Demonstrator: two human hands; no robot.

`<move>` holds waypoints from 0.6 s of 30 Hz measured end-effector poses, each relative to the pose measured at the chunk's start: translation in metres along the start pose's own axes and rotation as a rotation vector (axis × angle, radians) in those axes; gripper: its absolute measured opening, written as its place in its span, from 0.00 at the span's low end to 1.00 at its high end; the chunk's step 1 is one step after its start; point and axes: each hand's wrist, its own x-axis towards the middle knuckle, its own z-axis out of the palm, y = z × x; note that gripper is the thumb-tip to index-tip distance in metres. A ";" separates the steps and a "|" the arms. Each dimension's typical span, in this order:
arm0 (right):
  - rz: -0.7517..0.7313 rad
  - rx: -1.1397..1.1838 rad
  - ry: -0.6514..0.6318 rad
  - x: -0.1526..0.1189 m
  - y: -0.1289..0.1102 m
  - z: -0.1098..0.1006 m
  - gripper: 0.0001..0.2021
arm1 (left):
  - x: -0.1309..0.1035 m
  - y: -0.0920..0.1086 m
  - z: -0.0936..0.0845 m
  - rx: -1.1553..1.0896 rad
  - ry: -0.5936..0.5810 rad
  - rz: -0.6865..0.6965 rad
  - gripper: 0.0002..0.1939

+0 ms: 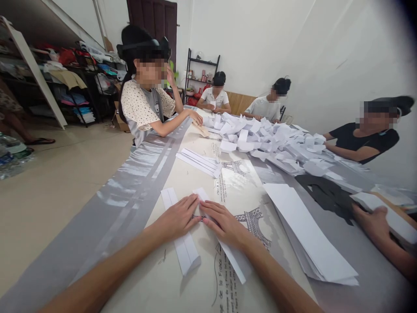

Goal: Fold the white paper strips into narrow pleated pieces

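Observation:
A folded white paper strip lies slantwise on the patterned tablecloth, partly covered by my right hand. My right hand has its fingers together on the strip's upper part, the fingertips close to its far end. From the other side my left hand reaches across, its fingers closed together and their tips on the same far end. Both thumbs point inward and nearly meet. Beneath my left hand and wrist runs a second creased paper strip. What lies under my fingertips is hidden.
Further on are several creased strips and a large heap of folded paper. To the right sit a stack of white sheets and a dark cloth-like item. A co-worker's hand holds a white block. Other people sit around the table.

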 end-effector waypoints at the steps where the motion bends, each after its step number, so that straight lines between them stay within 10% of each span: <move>1: -0.001 0.002 -0.003 0.000 0.000 0.000 0.23 | 0.000 0.000 0.001 0.000 0.004 0.003 0.28; 18: 0.019 -0.053 -0.040 -0.018 -0.004 -0.011 0.24 | 0.003 0.001 -0.003 0.015 -0.071 -0.032 0.30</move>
